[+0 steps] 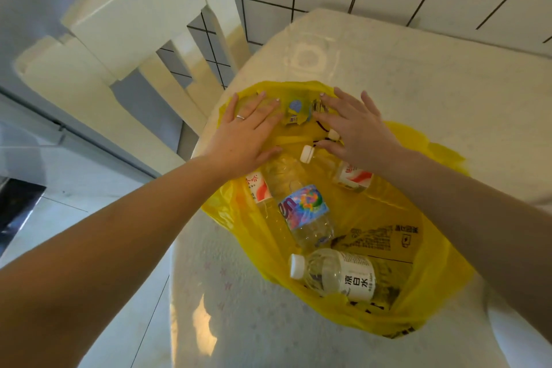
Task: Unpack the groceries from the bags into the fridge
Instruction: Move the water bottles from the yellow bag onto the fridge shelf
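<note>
Nearest, a white-capped water bottle [340, 275] lies on its side inside the yellow plastic bag [433, 287], which rests on the table [448, 84]. Farther in lie a colourful-label bottle [301, 206] and two red-and-white-label bottles [354, 178]. At the far end, the left hand [248, 134] and right hand [358, 131] press flat on the film, fingers spread, gripping nothing. A white chair [125, 24] stands far left. Risk: the round bottles may roll if the film is tugged; the left bag edge sits near the table edge.
</note>
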Demonstrator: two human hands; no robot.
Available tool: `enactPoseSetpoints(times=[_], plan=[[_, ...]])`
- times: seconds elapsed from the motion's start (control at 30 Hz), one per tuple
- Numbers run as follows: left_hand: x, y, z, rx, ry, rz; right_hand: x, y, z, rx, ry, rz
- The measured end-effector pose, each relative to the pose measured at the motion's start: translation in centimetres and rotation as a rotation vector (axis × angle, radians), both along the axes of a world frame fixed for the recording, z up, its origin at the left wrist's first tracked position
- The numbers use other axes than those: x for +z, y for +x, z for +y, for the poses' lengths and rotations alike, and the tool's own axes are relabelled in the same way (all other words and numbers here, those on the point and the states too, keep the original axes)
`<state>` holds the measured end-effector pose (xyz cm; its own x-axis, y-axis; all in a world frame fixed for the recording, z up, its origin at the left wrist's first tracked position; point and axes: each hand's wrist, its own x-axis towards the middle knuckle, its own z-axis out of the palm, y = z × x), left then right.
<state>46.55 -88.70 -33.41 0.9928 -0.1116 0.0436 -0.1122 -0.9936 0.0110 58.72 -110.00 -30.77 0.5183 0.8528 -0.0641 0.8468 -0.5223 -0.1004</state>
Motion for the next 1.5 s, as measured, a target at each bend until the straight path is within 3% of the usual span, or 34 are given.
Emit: enactPoseSetpoints(times=[0.1,0.2,0.4,0.8,0.97,1.17,1.3,1.5], plan=[[0.1,-1.4,-0.3,-0.235,-0.057,-0.056,0.4,-1.1,-1.5,0.077,0.069,-0.006],[-0.2,-2.6,-0.3,-0.393,-0.143,0.021,-0.1,-2.4,-3.0,0.135,0.022,0.052],[0.2,-2.4,-0.9,-0.287,-0.095,0.243,-0.3,-4.1,-3.6,0.018,-0.163,0.076],[-0.4,-4.5,-3.5,-0.241,-0.164,0.195,0.0,-5.6,-4.5,-0.044,-0.193,0.077],[-0.4,-3.6,-3.8,-0.378,-0.163,0.202,-0.1,-5.8,-5.1,-0.050,-0.187,0.082],[1.3,-0.6,-1.8,-0.310,-0.013,0.399,-0.3,-5.7,-5.1,-0.123,-0.233,0.083],[1.4,0.1,-1.9,-0.300,-0.058,0.489,-0.2,-5.9,-5.1,-0.142,-0.222,0.070],[1.4,1.4,-2.1,-0.322,-0.061,0.438,-0.6,-5.8,-5.1,-0.141,-0.218,0.067]])
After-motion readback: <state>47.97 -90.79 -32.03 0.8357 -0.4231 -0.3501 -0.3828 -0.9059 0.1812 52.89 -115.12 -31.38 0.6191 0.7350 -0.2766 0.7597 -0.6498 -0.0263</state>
